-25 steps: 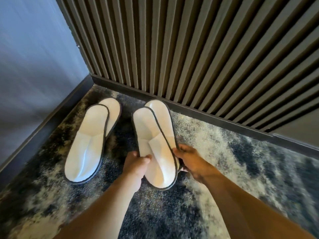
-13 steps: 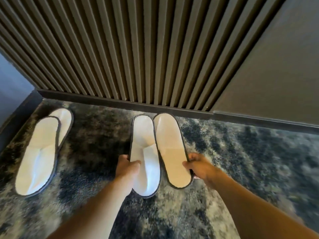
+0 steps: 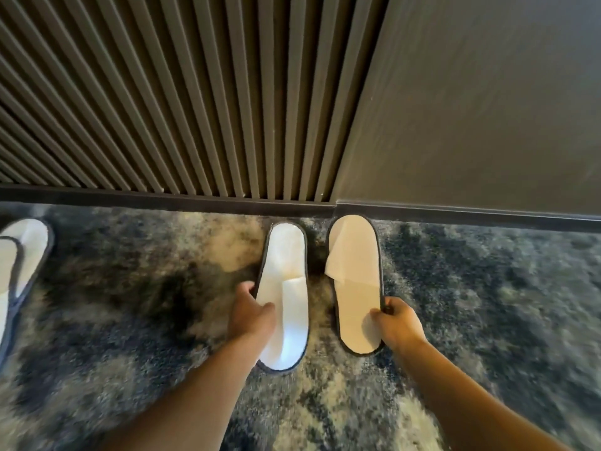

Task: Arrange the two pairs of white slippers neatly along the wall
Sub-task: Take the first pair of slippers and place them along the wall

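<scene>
Two white slippers with dark trim lie side by side on the carpet, their far ends close to the baseboard. My left hand [image 3: 249,315] grips the left slipper [image 3: 285,275] at its left edge. My right hand [image 3: 397,322] pinches the right slipper [image 3: 357,271] at its near right edge; its upper flap is folded open. A narrow gap separates the two slippers. The other pair [image 3: 19,265] lies stacked at the far left, partly cut off by the frame edge.
A dark slatted wall [image 3: 182,102] meets a plain dark panel [image 3: 481,102] directly behind the slippers, with a black baseboard [image 3: 162,199] along the bottom. The floor is mottled blue-grey carpet [image 3: 487,304].
The pair in my hands has been pulled apart and shifted right along the wall, away from the stacked pair. The view has swung right, pushing the other pair to the left edge.
</scene>
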